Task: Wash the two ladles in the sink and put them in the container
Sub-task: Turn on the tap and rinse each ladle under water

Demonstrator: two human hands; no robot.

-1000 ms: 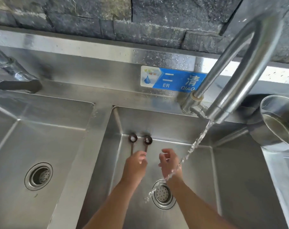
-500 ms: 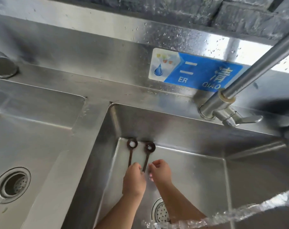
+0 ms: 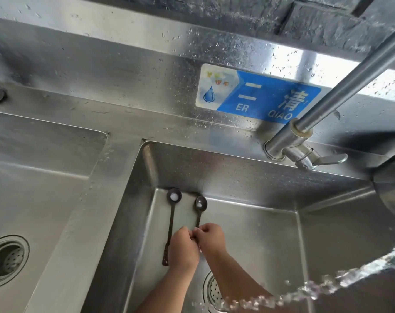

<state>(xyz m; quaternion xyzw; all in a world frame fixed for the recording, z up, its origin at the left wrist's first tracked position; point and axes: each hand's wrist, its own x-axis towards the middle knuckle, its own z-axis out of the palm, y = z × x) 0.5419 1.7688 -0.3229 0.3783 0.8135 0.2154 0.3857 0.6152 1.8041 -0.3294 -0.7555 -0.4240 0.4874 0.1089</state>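
Observation:
Two dark, long-handled ladles lie side by side on the floor of the right sink basin (image 3: 259, 233), bowls toward the back wall. The left ladle (image 3: 171, 222) lies free, its handle end just left of my left hand (image 3: 184, 248). The right ladle (image 3: 200, 205) runs down into the spot where my two hands meet. My right hand (image 3: 212, 239) and my left hand both pinch its handle with closed fingers. The lower part of that handle is hidden under my hands. A steel container (image 3: 393, 193) shows partly at the right edge.
The faucet (image 3: 305, 143) stands at the back right, and its water stream (image 3: 327, 283) crosses the lower right without touching my hands. A drain strainer (image 3: 214, 290) sits by my right forearm. A second basin with a drain (image 3: 6, 260) lies to the left.
My hands came together on the right ladle's handle. My left hand slid off the left ladle, whose whole handle now shows. The view dropped closer to the basin.

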